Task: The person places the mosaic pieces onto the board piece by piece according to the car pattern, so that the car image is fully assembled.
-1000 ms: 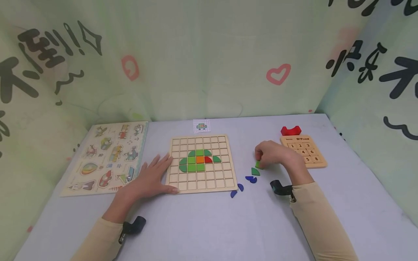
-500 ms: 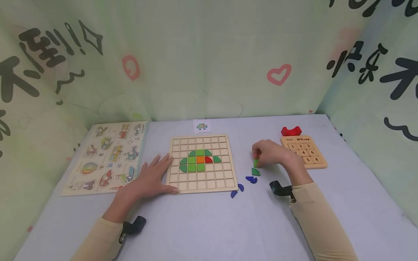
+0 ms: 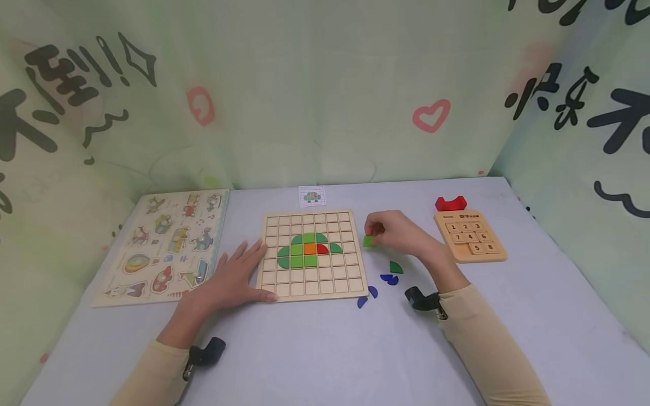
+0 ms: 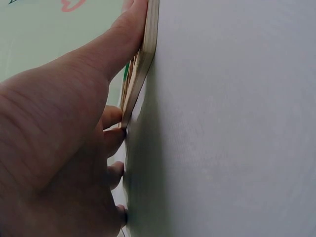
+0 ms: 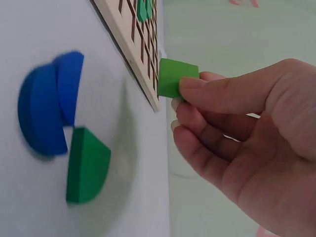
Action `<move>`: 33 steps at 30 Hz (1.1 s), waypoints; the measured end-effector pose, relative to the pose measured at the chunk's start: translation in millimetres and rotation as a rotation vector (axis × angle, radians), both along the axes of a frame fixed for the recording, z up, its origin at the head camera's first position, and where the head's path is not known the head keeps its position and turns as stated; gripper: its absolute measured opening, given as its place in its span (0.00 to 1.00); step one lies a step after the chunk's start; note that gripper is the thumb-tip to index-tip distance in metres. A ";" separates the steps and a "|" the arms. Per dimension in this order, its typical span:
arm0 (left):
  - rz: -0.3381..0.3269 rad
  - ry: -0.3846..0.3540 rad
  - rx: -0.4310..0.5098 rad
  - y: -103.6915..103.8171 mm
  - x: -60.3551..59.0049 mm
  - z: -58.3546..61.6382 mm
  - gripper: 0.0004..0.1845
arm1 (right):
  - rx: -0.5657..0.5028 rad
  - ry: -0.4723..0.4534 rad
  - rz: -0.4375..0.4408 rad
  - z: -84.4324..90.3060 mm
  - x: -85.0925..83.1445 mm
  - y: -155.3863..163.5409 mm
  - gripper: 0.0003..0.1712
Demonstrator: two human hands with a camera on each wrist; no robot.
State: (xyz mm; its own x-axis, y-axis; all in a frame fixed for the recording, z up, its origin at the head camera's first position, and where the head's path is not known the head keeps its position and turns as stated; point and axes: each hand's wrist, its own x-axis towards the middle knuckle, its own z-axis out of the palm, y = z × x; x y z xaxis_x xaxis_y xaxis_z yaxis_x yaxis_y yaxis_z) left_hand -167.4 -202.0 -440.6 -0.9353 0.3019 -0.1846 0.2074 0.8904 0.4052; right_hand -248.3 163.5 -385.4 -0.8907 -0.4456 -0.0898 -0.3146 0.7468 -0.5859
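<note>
A wooden grid board (image 3: 335,282) lies mid-table with green, orange and red tiles set in its middle cells. My right hand (image 3: 393,231) pinches a light green square tile (image 3: 369,241) (image 5: 175,78) just off the board's right edge (image 5: 143,64). My left hand (image 3: 236,276) lies flat with straight fingers against the board's left edge, thumb along its front corner (image 4: 148,34). On the table to the right of the board lie a dark green quarter-round piece (image 3: 396,267) (image 5: 86,165) and blue pieces (image 3: 389,278) (image 5: 47,106).
A picture puzzle board (image 3: 167,245) lies at the left. A wooden number board (image 3: 469,235) with a red block (image 3: 451,203) behind it sits at the right. A small pattern card (image 3: 312,196) lies behind the grid board. Two more blue pieces (image 3: 368,296) sit by the board's front right corner.
My right hand has lifted the light green tile from beside the loose pieces and carried it left to the board's right edge. The left hand has stayed in place.
</note>
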 end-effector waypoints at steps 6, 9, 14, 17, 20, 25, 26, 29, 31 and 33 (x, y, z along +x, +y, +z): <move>0.001 -0.003 0.000 0.3 0.3 0.8 0.66 | -0.104 -0.027 0.011 -3.6 3.6 -16.6 0.07; 0.000 -0.004 0.000 0.2 0.5 0.8 0.66 | -0.148 -0.058 0.020 -8.3 4.9 -23.4 0.06; -0.001 -0.009 0.002 0.0 0.4 0.6 0.67 | -0.190 -0.086 0.045 -15.1 8.6 -36.8 0.05; -0.001 -0.003 0.005 0.1 0.4 0.8 0.67 | -0.197 -0.081 0.056 -16.9 10.6 -45.6 0.05; 0.000 0.000 0.005 0.2 0.4 0.8 0.67 | -0.189 -0.067 0.064 -19.0 11.5 -54.6 0.06; -0.003 -0.001 0.002 0.0 -0.2 -0.4 0.67 | -0.177 -0.047 0.098 -21.6 13.3 -67.2 0.05; -0.004 -0.001 0.003 0.0 -0.4 -0.6 0.67 | -0.177 -0.048 0.105 -21.8 14.0 -68.8 0.05; -0.004 0.002 0.006 0.0 -0.4 -0.1 0.67 | -0.161 -0.032 0.115 -23.2 16.2 -72.5 0.07; -0.001 0.000 0.008 0.0 -0.4 0.3 0.67 | -0.138 -0.011 0.120 -23.6 18.1 -74.5 0.08; -0.001 0.000 0.009 -0.2 -0.3 0.2 0.67 | -0.100 0.022 0.133 -23.8 20.0 -76.2 0.09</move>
State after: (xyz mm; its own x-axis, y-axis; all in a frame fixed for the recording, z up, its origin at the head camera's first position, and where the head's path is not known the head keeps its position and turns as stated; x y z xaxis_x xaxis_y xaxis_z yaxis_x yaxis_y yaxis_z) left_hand -167.8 -202.3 -440.4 -0.9351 0.3042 -0.1820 0.2081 0.8866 0.4130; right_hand -228.3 87.3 -409.2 -0.8244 -0.5656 -0.0201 -0.4205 0.6358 -0.6473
